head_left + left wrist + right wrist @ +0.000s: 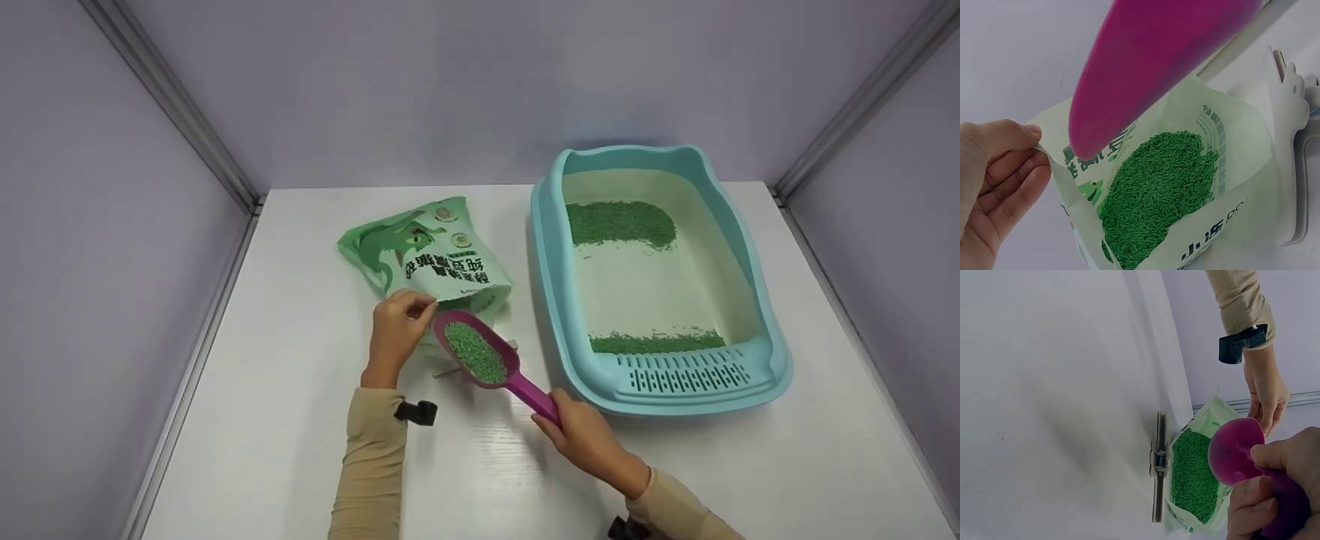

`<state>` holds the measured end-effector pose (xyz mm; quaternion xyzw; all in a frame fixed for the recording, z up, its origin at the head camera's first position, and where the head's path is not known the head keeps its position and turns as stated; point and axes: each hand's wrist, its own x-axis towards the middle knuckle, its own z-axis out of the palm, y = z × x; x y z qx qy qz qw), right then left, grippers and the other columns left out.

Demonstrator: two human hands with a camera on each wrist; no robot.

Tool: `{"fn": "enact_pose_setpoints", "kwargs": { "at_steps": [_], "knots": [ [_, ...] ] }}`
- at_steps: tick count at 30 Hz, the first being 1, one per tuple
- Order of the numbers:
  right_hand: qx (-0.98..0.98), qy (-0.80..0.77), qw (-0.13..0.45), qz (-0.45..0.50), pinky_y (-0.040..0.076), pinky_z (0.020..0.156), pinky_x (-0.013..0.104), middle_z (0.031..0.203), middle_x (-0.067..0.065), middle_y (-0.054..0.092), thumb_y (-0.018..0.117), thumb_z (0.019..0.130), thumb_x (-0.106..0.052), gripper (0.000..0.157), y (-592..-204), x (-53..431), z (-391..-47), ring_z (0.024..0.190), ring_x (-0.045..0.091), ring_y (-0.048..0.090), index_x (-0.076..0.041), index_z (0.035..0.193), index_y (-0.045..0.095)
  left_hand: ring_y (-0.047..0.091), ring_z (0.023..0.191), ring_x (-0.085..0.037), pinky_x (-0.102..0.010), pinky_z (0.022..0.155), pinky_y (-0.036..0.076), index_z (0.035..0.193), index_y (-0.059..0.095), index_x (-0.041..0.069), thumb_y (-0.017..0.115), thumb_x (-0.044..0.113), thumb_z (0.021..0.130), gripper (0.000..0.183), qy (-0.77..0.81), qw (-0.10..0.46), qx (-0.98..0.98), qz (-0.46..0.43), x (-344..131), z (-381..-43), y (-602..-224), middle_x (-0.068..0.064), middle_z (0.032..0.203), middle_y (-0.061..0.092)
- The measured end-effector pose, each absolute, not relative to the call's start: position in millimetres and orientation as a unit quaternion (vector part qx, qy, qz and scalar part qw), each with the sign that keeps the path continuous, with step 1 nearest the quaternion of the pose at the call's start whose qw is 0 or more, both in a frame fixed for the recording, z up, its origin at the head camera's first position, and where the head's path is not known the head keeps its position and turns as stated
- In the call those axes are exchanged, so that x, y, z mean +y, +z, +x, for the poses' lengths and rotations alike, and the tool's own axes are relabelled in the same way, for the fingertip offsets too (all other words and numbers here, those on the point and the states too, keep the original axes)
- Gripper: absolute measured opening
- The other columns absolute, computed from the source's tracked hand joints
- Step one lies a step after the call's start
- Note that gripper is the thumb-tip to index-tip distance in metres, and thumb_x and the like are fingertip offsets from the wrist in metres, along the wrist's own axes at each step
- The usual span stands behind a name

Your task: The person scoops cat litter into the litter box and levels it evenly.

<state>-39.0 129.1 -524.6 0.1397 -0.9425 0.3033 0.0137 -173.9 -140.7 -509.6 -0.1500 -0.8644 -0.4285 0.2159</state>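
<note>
My left hand (397, 328) pinches the rim of the open green bag (1241, 135) between thumb and fingers. Green litter pellets (1157, 185) fill the inside of the bag. My right hand (586, 437) grips the handle of a magenta scoop (534, 397). Its bowl carries a heap of green pellets (475, 352) and is held close in front of the bag's mouth. In the left wrist view the scoop's underside (1151, 62) passes over the opening. Right of the bag stands a blue litter box (551, 285).
Inside the litter box, green pellets lie in a far patch (622, 223) and a near strip (656, 343) beside its slotted step (690, 373). A pale spring clip (1159, 464) lies on the white table (292, 315) next to the bag. Walls enclose the table's back and sides.
</note>
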Motion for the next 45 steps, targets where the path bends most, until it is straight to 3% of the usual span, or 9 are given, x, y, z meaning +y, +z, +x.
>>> {"fn": "enact_pose_setpoints", "kwargs": {
  "at_steps": [27, 45],
  "knots": [
    [-0.941, 0.306, -0.032, 0.142, 0.032, 0.047, 0.016, 0.062, -0.001, 0.048, 0.067, 0.090, -0.022, 0.022, -482, 147, -34, 0.055, 0.004, 0.039, -0.004, 0.093, 0.054, 0.068, 0.070, -0.022, -0.031, 0.066, 0.060, 0.086, 0.074, 0.001, 0.071, 0.006, 0.085, 0.006, -0.421, 0.219, -0.869, -0.143, -139, -173, -510, -0.012, 0.079, 0.070],
    [-0.945, 0.301, -0.011, 0.127, 0.030, 0.049, 0.016, 0.062, -0.001, 0.043, 0.068, 0.089, -0.018, 0.020, -466, 159, -38, 0.056, 0.006, 0.036, -0.004, 0.094, 0.054, 0.068, 0.070, -0.022, -0.030, 0.065, 0.060, 0.084, 0.073, 0.001, 0.072, 0.006, 0.085, 0.006, -0.426, 0.218, -0.867, -0.139, -140, -174, -512, -0.012, 0.079, 0.070]
  ]
}}
